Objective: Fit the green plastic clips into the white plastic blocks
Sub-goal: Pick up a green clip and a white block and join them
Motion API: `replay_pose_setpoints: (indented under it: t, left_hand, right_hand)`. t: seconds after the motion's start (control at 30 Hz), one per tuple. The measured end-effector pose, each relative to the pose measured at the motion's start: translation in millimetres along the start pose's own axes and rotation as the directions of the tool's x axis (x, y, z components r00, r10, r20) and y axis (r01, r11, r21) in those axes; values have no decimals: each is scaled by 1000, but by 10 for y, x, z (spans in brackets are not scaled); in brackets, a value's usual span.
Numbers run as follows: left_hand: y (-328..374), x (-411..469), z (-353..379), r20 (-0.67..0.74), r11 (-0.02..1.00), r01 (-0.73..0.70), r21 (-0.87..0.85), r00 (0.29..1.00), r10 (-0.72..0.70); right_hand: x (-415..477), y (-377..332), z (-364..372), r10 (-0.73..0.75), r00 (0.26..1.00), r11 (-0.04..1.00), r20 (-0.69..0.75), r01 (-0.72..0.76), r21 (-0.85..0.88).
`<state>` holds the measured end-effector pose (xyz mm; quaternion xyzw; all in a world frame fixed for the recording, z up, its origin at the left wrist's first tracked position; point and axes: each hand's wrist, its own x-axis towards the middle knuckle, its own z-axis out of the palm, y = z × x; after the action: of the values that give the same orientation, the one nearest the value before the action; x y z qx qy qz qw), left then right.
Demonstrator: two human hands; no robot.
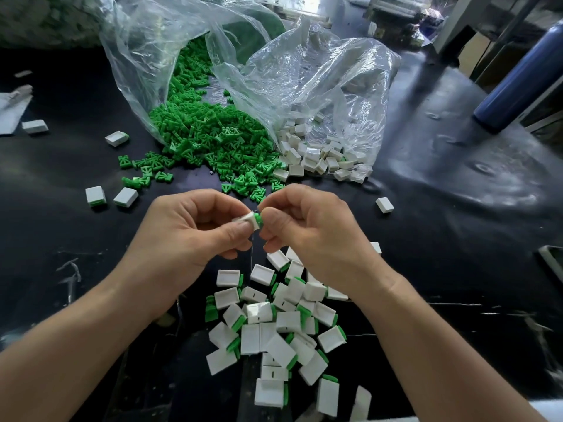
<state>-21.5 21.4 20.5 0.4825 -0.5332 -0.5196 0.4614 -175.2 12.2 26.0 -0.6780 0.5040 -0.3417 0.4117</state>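
Finished pieces are lying nearest; left hand pinching block, right hand pinching clip, I'm keeping it square.

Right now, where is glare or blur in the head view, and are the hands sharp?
Head view: light glares off the clear plastic bags and the black table; the wide lens bends the edges, where the blue cylinder looks soft; the left hand, the right hand and the white plastic block with green plastic clip between them are fairly sharp.
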Motion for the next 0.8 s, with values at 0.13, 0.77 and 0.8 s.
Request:
replay_pose_setpoints:
  t: [0.13, 0.77, 0.8]
  left_hand:
    - [-23, 1, -14, 16, 1000, 16, -4, 1000, -16]
    - [-58, -37, -59, 171, 989, -74, 127, 984, 52]
    - [-62, -41, -60, 173, 987, -79, 142, 983, 54]
  right_hand:
    - [-31, -11, 14, -29, 1000, 988, 11, 31, -152]
    - [-73, -150, -53, -124, 952, 753, 281, 275, -598]
    - [-76, -154, -53, -123, 948, 738, 293, 285, -612]
